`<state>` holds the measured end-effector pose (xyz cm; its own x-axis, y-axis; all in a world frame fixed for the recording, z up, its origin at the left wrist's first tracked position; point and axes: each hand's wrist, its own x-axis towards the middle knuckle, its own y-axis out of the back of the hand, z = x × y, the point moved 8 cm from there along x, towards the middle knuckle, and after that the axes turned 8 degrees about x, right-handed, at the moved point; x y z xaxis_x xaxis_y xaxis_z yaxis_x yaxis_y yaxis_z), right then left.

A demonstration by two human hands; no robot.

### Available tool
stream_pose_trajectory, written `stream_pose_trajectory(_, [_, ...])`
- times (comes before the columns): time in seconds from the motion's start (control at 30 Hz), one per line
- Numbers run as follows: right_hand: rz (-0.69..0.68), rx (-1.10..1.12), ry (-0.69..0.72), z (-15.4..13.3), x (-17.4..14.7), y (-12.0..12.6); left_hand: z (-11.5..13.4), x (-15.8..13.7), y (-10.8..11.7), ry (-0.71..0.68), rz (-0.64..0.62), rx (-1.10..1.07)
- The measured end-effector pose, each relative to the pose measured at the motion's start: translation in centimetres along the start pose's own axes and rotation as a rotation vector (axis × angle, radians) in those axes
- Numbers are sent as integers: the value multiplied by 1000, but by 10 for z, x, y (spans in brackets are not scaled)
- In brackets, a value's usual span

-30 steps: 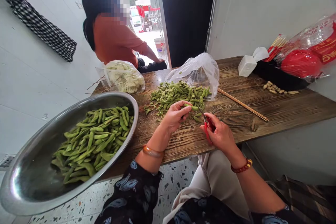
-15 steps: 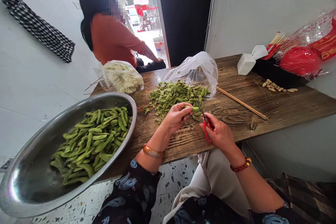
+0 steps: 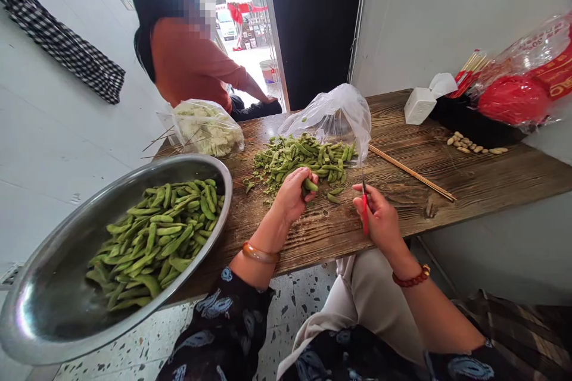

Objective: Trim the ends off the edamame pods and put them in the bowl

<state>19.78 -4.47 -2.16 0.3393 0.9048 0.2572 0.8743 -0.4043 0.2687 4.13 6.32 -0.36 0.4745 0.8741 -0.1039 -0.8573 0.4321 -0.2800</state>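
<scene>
My left hand (image 3: 292, 195) is closed around a green edamame pod (image 3: 310, 186), whose end sticks out past the fingers; whether more pods are in the palm is hidden. To its right, my right hand (image 3: 379, 214) grips red-handled scissors (image 3: 365, 208) with the blades pointing away from me, apart from the pod. Just beyond my hands a pile of edamame pods (image 3: 299, 158) lies on the wooden table, spilling from a clear plastic bag (image 3: 333, 110). A large metal basin (image 3: 58, 250) on the left holds many more pods (image 3: 156, 244).
A bag of pale vegetable pieces (image 3: 208, 128) lies behind the basin. Wooden skewers (image 3: 411, 172) rest on the table (image 3: 491, 181). At right are peanuts (image 3: 467, 143), a tissue box (image 3: 420, 106) and red packaging (image 3: 513, 100). A person in orange (image 3: 192, 59) sits by the doorway.
My hands have drawn apart. The scissors have come away from the pod and moved right, and my left hand has turned, its fingers curling over the pod.
</scene>
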Motion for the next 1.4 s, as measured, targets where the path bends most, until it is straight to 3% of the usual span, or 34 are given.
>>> stream_pose_trajectory(0.13, [15,59,-29,1,1,2,-2,2,-5,-55,-43,277])
stream_pose_trajectory(0.27, [-18,21,7,-8,1,-1,5,-2,-18,-291,-48,898])
stream_pose_trajectory(0.37, [-18,-5,28,-11,1,-1,-2,-6,-26,-345,-95,1268])
stream_pose_trajectory(0.5, [-35,-22,32,-10,0,-2,-11,-10,-30,-363,-178,1496])
stream_pose_trajectory(0.67, [-32,-65,38,-5,1,-3,-3,-5,-26,-386,-122,1383])
stream_pose_trajectory(0.8, [-69,-121,12,1,2,-7,11,-2,-16,-329,-39,945])
stream_pose_trajectory(0.9, [-107,-161,7,0,2,-10,9,-4,-12,-172,-56,568])
stream_pose_trajectory(1.0, [-134,-190,22,-6,2,-12,9,-8,-16,-107,-93,362])
stream_pose_trajectory(1.17, [-171,-222,44,-12,1,-15,8,-13,-24,-99,-171,383])
stream_pose_trajectory(1.4, [-193,-236,78,-14,-1,-16,15,-18,-31,-193,-197,684])
